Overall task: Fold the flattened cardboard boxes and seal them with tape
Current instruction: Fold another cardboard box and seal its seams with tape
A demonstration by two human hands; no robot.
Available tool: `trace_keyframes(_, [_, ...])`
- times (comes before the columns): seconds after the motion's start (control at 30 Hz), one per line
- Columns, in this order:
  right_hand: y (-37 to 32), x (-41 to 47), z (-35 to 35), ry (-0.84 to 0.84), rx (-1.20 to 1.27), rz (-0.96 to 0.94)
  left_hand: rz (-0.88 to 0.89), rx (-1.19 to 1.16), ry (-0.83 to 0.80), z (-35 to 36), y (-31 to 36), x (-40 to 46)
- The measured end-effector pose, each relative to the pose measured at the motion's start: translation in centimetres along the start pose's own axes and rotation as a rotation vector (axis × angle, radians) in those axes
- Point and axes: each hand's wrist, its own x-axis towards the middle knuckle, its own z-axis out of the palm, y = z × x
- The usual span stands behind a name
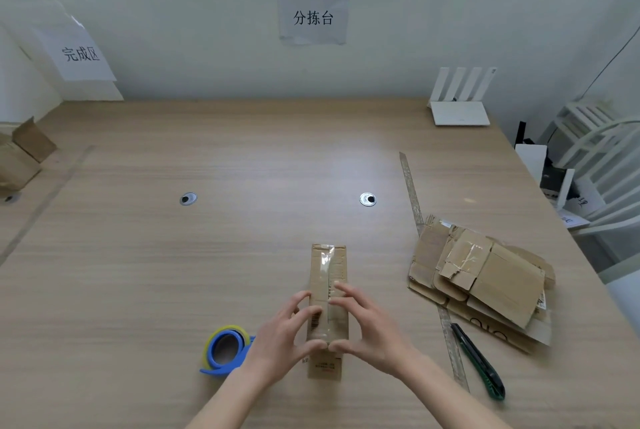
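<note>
We see a narrow box [328, 293] on the counter [138, 272], long axis pointing away toward the wall. Left hand [289, 335] and right hand [367, 328] press its taped top, fingers spread, beside the tape roll [225, 349].

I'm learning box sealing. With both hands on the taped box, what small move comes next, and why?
Probably slide both thumbs along the tape to smooth it: left hand and right hand press the box at its near end, and the far tape looks wrinkled.

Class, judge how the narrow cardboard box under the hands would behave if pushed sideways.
The narrow box lies on a long face, so it would probably slide, not tip. It looks light, likely empty. Thin cardboard may dent under both hands.
</note>
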Motion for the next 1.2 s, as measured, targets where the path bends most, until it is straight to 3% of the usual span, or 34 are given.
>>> trace_keyframes(0.13, [-1.5, -0.6, 0.9, 0.235, -0.047, 0.201, -0.130, -0.051, 0.090, -0.9, 0.4, 0.9])
trace_keyframes(0.3, [-6.5, 1.0, 3.4, 0.116, -0.044, 0.516, -0.288, -0.044, 0.151, -1.7, 0.7, 2.1])
trace_keyframes(0.47, [-7.4, 2.4, 4.2, 0.011, -0.103, 0.610, -0.260, 0.049, 0.104, -3.4, 0.1, 2.4])
trace_keyframes(0.67, [-2.8, 1.6, -1.8, -0.264, -0.306, 0.345, -0.062, 0.212, -0.060, -5.1, -1.3, 3.1])
trace_keyframes(0.93, [2.9, 1.4, -6.9, -0.374, -0.505, -0.024, 0.064, 0.234, -0.263, -3.6, -0.4, 4.5])
trace_keyframes(1.0, [3.2, 1.3, -7.2, -0.335, -0.531, -0.045, 0.036, 0.198, -0.295, -3.3, 0.3, 4.7])
trace_keyframes(1.1, [3.2, 1.3, -6.0, -0.074, -0.534, 0.024, -0.021, 0.246, -0.265, -2.9, 1.5, 4.7])
trace_keyframes(1.2, [2.9, 1.1, -4.2, 0.052, -0.359, 0.158, -0.212, 0.213, -0.153, -2.1, 2.2, 4.0])
